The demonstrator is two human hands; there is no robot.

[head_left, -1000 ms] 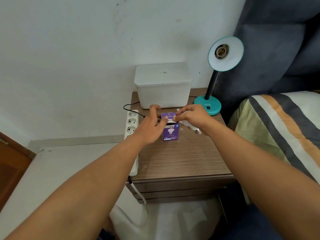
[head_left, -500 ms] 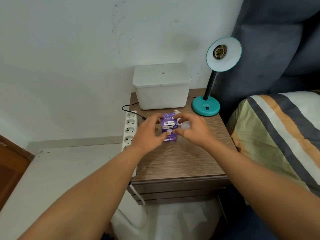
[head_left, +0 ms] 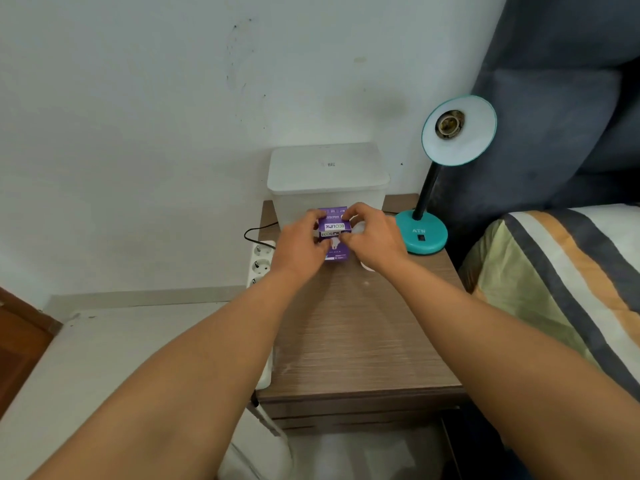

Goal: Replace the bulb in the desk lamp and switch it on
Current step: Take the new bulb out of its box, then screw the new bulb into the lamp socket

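Observation:
A teal desk lamp stands at the back right of the bedside table; its base (head_left: 420, 237) carries a black switch, and its shade (head_left: 460, 133) faces me with an empty socket (head_left: 449, 122). Both my hands hold a purple bulb box (head_left: 333, 237) in front of the white container. My left hand (head_left: 299, 245) grips the box's left side. My right hand (head_left: 375, 240) pinches the box's top flap with thumb and forefinger while a white bulb (head_left: 360, 227) sits tucked in its palm, mostly hidden.
A white lidded container (head_left: 327, 183) stands against the wall behind the box. A white power strip (head_left: 260, 263) with a black cable runs down the left edge of the wooden table (head_left: 356, 341). A striped bed (head_left: 561, 282) adjoins on the right.
Both hands have moved up and back with the purple box, now in front of the white container. The box's top flap has folded open under my right fingers.

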